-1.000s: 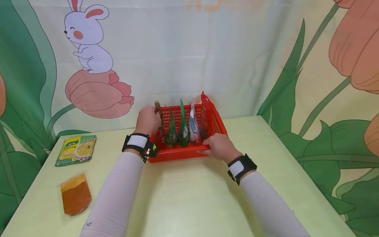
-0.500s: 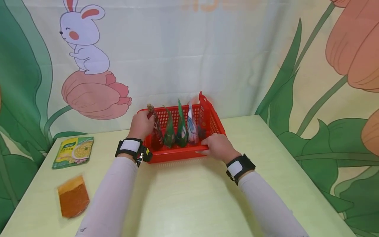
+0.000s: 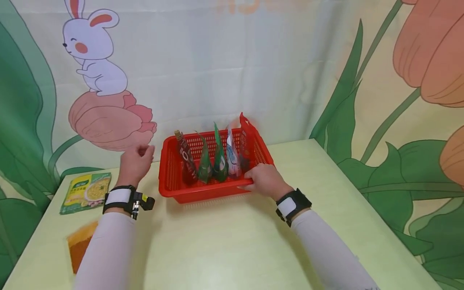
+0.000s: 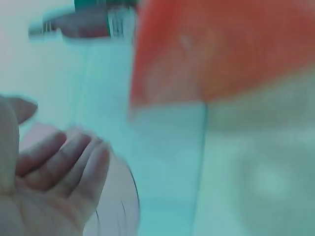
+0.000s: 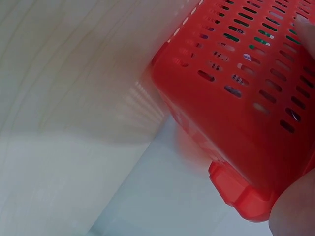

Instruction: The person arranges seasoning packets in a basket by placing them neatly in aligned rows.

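Note:
In the head view a red plastic basket stands at the back of the table. Several packets stand upright inside: a dark red one with a cork-like top leaning at the left, green packets, a white-and-blue packet and a red packet. My right hand grips the basket's front rim near its right corner; the right wrist view shows the slotted wall close up. My left hand hovers left of the basket, apart from it, fingers loosely bent with nothing in them.
At the table's left lies a flat yellow-and-green packet with a bowl of food pictured on it. Nearer, an orange-brown packet is partly covered by the left sleeve. A printed curtain hangs right behind the table.
My left hand has let go of the dark red packet, which now leans inside the basket, and has moved left. My right hand keeps its grip on the rim.

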`<state>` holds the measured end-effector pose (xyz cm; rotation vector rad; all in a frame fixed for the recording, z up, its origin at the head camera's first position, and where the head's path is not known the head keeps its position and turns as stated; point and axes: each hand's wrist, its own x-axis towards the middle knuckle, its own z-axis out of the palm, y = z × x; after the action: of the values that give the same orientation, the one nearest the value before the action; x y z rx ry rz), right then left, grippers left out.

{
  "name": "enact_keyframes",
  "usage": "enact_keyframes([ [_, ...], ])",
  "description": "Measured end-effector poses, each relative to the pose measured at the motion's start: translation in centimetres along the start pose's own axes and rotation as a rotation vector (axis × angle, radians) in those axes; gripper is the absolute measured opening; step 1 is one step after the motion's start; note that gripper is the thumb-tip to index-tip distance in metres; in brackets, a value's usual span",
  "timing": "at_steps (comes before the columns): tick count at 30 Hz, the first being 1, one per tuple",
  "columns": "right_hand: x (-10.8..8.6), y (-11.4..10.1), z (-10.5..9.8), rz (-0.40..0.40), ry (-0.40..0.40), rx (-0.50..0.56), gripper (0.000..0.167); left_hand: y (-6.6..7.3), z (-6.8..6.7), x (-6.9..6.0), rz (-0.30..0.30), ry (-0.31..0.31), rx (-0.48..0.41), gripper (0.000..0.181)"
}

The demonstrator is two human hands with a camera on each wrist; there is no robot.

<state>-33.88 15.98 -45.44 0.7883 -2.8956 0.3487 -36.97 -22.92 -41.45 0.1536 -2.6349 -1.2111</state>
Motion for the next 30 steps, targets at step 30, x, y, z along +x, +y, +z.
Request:
enact_keyframes([
  [30, 0.0, 0.3, 0.0, -0.005, -0.003, 0.006, 0.022, -19.6, -7.5, 0.4, -0.687, -0.002, 0.356, 0.092],
])
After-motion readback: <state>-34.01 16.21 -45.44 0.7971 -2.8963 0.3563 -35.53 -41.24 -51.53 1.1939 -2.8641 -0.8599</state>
